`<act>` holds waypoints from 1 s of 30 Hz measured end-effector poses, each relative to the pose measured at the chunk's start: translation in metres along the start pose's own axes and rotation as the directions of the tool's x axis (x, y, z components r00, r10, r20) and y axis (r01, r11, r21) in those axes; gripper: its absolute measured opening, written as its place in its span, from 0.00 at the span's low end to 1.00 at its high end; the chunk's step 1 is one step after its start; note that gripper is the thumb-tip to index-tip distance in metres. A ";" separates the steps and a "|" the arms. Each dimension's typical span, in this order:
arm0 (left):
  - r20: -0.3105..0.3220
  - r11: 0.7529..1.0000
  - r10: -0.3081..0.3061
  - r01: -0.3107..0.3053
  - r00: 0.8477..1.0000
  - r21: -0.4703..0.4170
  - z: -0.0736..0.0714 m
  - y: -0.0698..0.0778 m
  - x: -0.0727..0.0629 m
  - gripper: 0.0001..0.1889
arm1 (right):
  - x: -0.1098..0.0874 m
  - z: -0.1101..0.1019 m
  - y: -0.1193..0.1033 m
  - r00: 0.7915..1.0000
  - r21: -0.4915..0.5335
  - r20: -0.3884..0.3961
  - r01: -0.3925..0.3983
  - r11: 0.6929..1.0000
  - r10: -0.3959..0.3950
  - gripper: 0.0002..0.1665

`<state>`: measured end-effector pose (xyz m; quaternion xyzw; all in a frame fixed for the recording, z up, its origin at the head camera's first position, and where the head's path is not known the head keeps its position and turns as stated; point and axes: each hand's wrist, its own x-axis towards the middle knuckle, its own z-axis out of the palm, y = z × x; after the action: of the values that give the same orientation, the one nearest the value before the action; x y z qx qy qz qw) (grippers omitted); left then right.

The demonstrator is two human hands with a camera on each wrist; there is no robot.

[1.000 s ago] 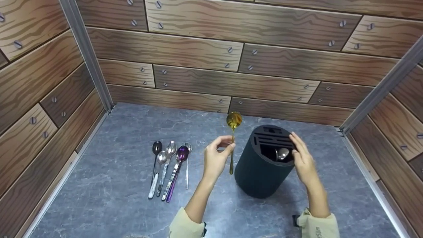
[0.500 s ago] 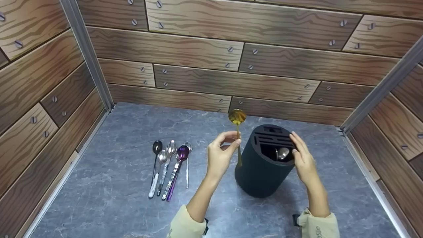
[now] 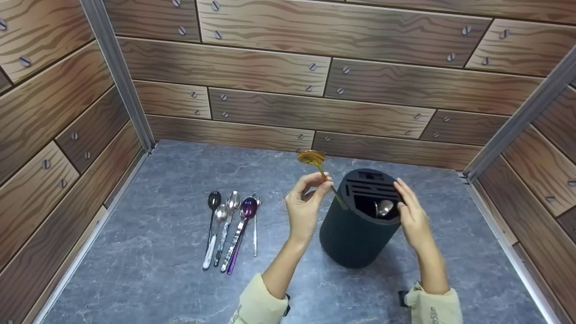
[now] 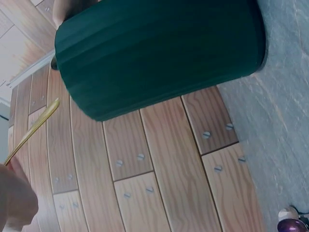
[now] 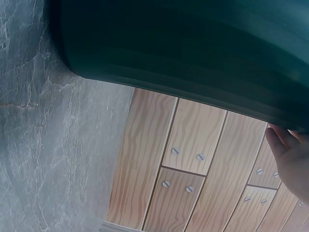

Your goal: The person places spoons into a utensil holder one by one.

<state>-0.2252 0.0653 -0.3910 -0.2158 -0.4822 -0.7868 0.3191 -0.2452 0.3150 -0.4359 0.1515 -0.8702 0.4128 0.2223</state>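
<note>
My left hand [image 3: 305,209] pinches a gold spoon [image 3: 311,157] by its handle between thumb and fingers. The spoon tilts, bowl to the upper left, and its handle end overlaps the left rim of a dark green cylindrical utensil holder [image 3: 355,245]. In the left wrist view, the gold handle [image 4: 36,125] points toward the holder's top. Slots and one larger opening mark the holder's top; a silver spoon [image 3: 385,208] shows inside that opening. My right hand [image 3: 414,220] rests with extended fingers against the holder's right rim; in the right wrist view its fingers [image 5: 277,142] touch the holder's side.
To the left, several spoons lie loosely grouped on the grey marbled table [image 3: 148,234], among them a black spoon [image 3: 214,199], a purple spoon [image 3: 249,208] and a white-handled spoon [image 3: 209,252]. Wood-patterned panels [image 3: 270,76] with metal corner strips enclose the table's back and sides.
My left hand has moved right, toward the holder. The gold spoon has gone from nearly upright to tilted, its handle end swinging right and up to the holder's rim. My right hand stays put.
</note>
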 end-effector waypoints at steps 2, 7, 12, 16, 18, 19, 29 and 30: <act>-0.013 0.999 0.024 -0.025 1.000 -0.037 0.003 -0.002 -0.001 0.08 | 0.000 0.000 0.001 1.000 0.001 0.002 0.002 1.000 -0.002 0.26; 0.002 0.997 0.017 -0.017 1.000 -0.069 0.010 -0.011 -0.007 0.08 | 0.000 0.001 0.007 1.000 -0.007 0.004 0.010 1.000 -0.010 0.25; 0.074 0.996 -0.036 0.042 0.997 -0.077 0.014 -0.018 -0.014 0.06 | -0.001 0.002 0.007 1.000 -0.002 -0.002 0.024 1.000 -0.024 0.25; 0.116 0.994 -0.095 0.102 0.989 -0.049 0.014 -0.016 -0.019 0.06 | -0.001 0.002 0.001 1.000 0.000 -0.006 0.014 1.000 -0.014 0.26; 0.126 0.990 -0.134 0.137 0.983 -0.020 0.015 -0.013 -0.019 0.05 | 0.000 0.001 -0.009 1.000 0.005 -0.007 0.012 1.000 -0.012 0.25; 0.129 0.988 -0.153 0.154 0.980 0.001 0.015 -0.012 -0.019 0.05 | 0.000 0.001 -0.014 1.000 0.007 -0.008 0.012 1.000 -0.012 0.25; 0.186 0.935 -0.122 0.049 0.975 0.352 0.017 -0.032 -0.018 0.05 | 0.000 -0.003 -0.040 1.000 0.001 -0.007 0.006 1.000 -0.006 0.25; 0.207 0.917 -0.093 0.002 0.974 0.399 0.017 -0.033 -0.018 0.05 | 0.000 -0.003 -0.040 1.000 0.004 -0.007 0.007 1.000 -0.007 0.25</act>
<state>-0.2352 0.0972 -0.4157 -0.2214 -0.6690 -0.6515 0.2809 -0.2263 0.2928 -0.4085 0.1535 -0.8680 0.4144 0.2265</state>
